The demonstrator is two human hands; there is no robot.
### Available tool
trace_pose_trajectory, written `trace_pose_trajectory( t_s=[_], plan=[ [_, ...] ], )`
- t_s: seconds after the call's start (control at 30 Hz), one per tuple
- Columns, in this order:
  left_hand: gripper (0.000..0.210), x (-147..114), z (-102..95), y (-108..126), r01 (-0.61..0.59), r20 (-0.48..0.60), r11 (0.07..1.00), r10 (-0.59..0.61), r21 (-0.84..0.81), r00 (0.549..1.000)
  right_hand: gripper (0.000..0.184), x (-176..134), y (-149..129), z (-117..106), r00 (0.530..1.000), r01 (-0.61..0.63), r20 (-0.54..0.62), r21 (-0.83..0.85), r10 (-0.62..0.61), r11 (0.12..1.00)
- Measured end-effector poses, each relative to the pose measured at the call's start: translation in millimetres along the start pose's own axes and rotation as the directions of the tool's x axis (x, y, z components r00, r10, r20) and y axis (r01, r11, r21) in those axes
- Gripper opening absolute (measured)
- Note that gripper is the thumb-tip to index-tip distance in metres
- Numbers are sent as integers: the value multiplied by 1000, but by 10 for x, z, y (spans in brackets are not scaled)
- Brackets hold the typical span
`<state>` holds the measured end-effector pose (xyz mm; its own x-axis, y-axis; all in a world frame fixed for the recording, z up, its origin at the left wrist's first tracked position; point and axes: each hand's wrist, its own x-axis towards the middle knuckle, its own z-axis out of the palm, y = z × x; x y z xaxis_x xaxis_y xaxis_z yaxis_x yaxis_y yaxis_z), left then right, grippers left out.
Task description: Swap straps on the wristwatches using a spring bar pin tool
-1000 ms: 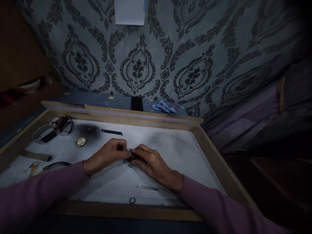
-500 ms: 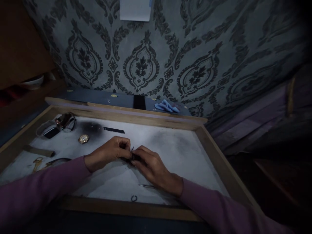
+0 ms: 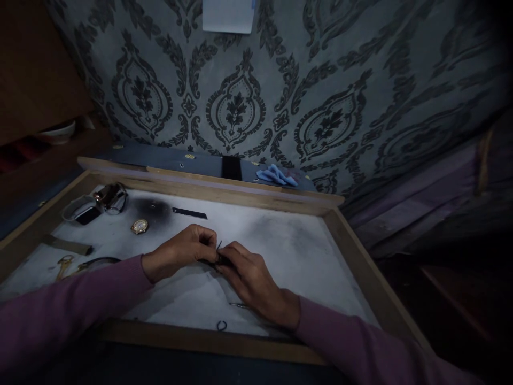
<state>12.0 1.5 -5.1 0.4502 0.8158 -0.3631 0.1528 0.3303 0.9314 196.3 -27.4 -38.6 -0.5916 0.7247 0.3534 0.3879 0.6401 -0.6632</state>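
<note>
Close together over the middle of the white tray surface, both my hands pinch a small dark strap-like piece (image 3: 212,262). Thumb and curled fingers of my left hand (image 3: 194,246) close on its left end. From the right, my right hand (image 3: 250,272) grips the same piece between thumb and fingers. A thin dark tip sticks up between the two hands. The fingers cover most of the piece, so its exact kind is hidden. Partly under my right hand lies a thin metal tool (image 3: 239,305). Nearer the front edge is a small dark open ring (image 3: 222,325).
A wooden rim (image 3: 224,342) surrounds the tray. Toward the left lie a gold watch face (image 3: 139,226), a watch with a dark screen (image 3: 88,215), other watches (image 3: 111,198), an olive strap (image 3: 67,245) and gold pieces (image 3: 64,266). Behind are a black blade (image 3: 189,213) and a blue cloth (image 3: 276,175).
The whole view has shifted slightly. My hands stay almost in place on the dark piece, with only a small movement of the right fingers.
</note>
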Motion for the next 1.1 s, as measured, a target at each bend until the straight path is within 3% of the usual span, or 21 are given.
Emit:
trace_pose_trajectory(
  t_s=[0.2, 0.53, 0.83, 1.0, 1.1],
  plan=[
    [23, 1, -27, -41, -25, 15, 998, 26, -51, 1000, 16, 38, -46, -37, 1000, -6, -4, 11, 6, 1000],
    [24, -37, -153, 59, -25, 117, 999, 21, 28, 993, 19, 38, 45, -76, 1000, 2, -26, 54, -1, 999],
    [28, 17, -28, -90, -108, -15, 994, 108, 26, 994, 13, 48, 12, -64, 1000, 9, 5, 69, -9, 998],
    [33, -11, 7, -23, -189, -23, 974, 193, 124, 981, 13, 89, -32, -149, 998, -63, -1, 128, 64, 990],
    [41, -25, -56, 33, -247, -134, 947, 277, 207, 951, 15, 82, 22, -300, 955, -253, -78, 290, 286, 923]
  ],
)
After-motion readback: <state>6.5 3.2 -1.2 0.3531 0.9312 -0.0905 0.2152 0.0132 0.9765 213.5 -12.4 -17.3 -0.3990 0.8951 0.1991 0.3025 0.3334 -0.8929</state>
